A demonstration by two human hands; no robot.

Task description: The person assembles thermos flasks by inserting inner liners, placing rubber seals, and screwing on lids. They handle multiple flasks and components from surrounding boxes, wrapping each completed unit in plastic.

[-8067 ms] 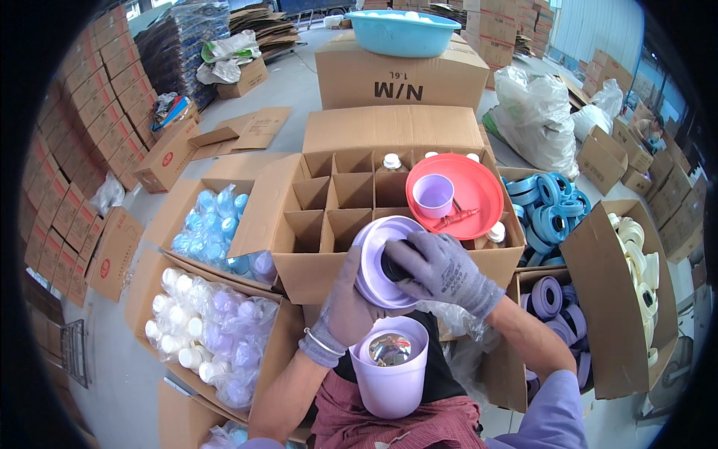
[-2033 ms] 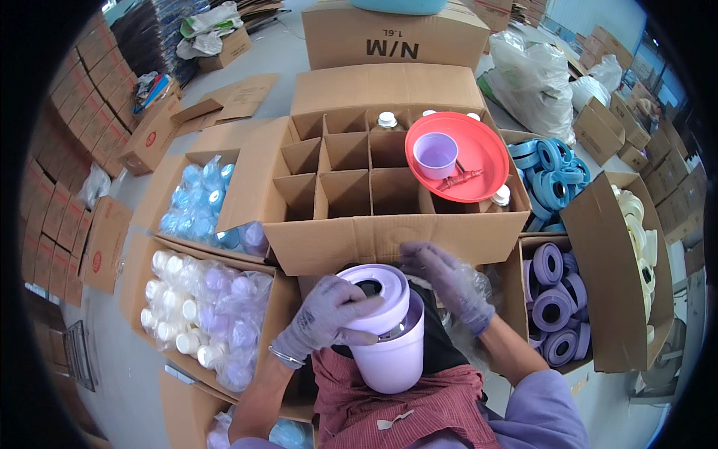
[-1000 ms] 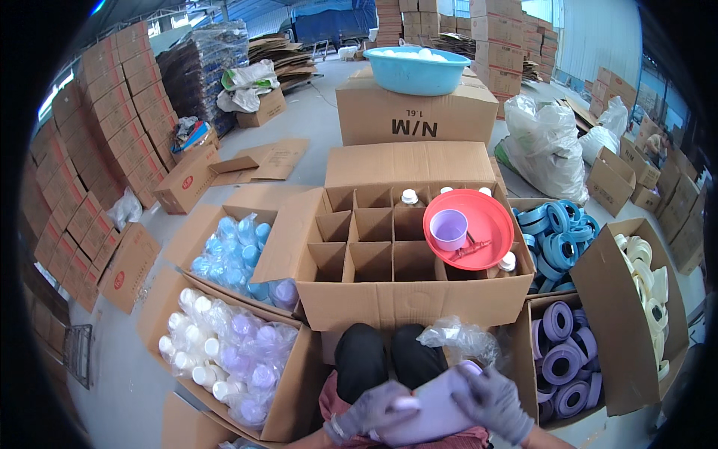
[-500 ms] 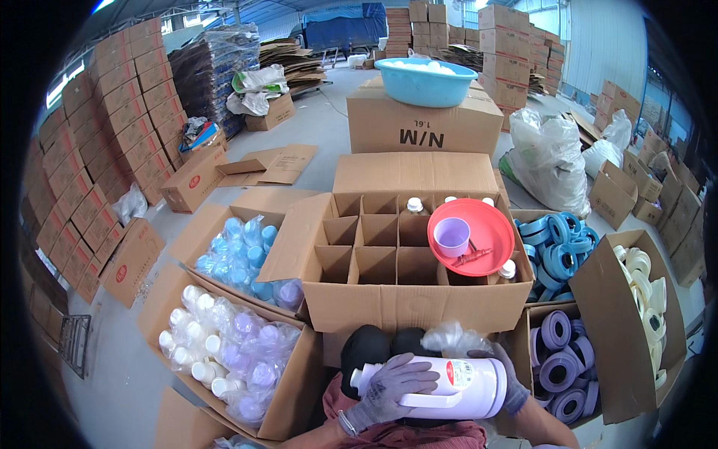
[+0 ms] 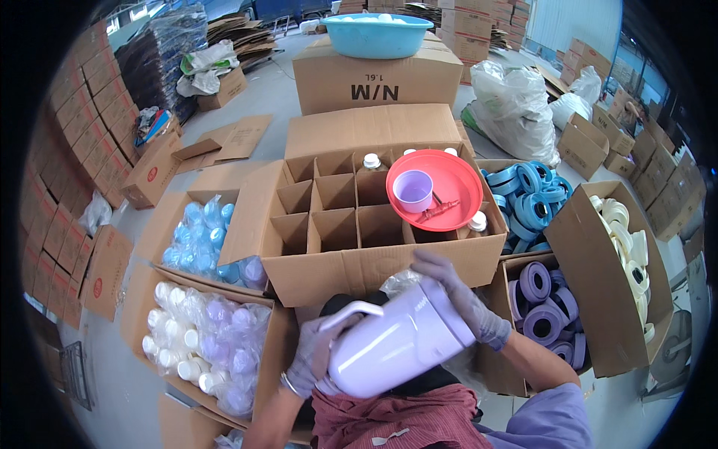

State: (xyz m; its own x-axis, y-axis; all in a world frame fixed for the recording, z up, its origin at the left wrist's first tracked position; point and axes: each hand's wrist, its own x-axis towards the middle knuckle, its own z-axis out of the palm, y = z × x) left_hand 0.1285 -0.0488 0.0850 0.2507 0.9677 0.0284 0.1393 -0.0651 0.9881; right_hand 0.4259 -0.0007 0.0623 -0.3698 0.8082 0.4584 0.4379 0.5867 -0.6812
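Observation:
A lavender thermos jug (image 5: 396, 348) with a pale handle lies tilted over my lap, its base up toward the right. My left hand (image 5: 314, 352), in a grey-purple glove, grips it at the handle end, with the neck partly hidden. Against the base lies my gloved right hand (image 5: 471, 307), fingers bent over its rim. Clear plastic film (image 5: 400, 283) shows behind the jug. Just beyond stands a divided carton (image 5: 374, 273). On it rests a red round tray (image 5: 467, 176) with a lavender cup (image 5: 413, 191) and a small dark red tool (image 5: 437, 210).
White-capped bottles (image 5: 372, 162) stand in some carton cells. At left are boxes of bagged blue caps (image 5: 202, 224) and white and lavender caps (image 5: 217, 337). Blue rings (image 5: 531, 209), purple rings (image 5: 542, 322) and cream parts (image 5: 636, 277) fill boxes at right. A blue basin (image 5: 378, 37) stands behind.
The jug has tipped from lying level to slanting, base end raised, and rolled so its label no longer shows. My left hand shifted from its side to the handle end; the view moved too.

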